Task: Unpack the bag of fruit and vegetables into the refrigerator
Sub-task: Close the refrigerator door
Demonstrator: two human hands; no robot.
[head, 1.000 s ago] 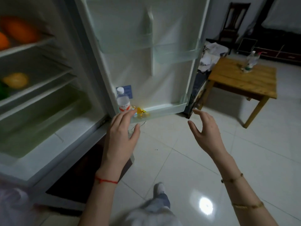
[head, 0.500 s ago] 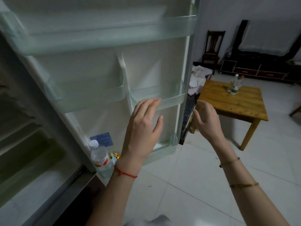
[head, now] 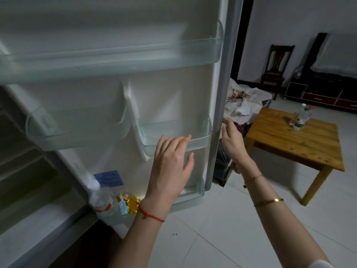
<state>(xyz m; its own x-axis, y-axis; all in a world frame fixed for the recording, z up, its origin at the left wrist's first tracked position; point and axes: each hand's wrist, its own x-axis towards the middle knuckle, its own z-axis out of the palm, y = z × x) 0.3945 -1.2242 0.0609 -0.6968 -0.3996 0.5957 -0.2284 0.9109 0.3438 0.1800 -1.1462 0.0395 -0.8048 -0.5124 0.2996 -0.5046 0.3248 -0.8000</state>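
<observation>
The refrigerator door (head: 170, 97) stands open and fills most of the view, its clear door shelves holding nothing except the bottom one. My left hand (head: 172, 161) is spread flat in front of the small right door shelf (head: 195, 140), fingertips at its rim. My right hand (head: 231, 140) reaches to the door's outer edge (head: 218, 113) with fingers loosely curved; whether it touches the edge is unclear. Both hands hold nothing. The refrigerator's dim interior (head: 29, 171) shows at the left. No bag, fruit or vegetables are in view.
A water bottle (head: 101, 200) and small yellow and blue packets (head: 128, 205) sit in the bottom door shelf. A wooden table (head: 301, 140) with bottles (head: 301, 117) stands at the right. Crumpled cloths (head: 245, 101) lie behind the door. A dark chair (head: 276, 64) is further back.
The view has risen from the fridge's shelves and fruit to the door. Both hands lifted from near the bottom door shelf to the middle shelf and the door's edge.
</observation>
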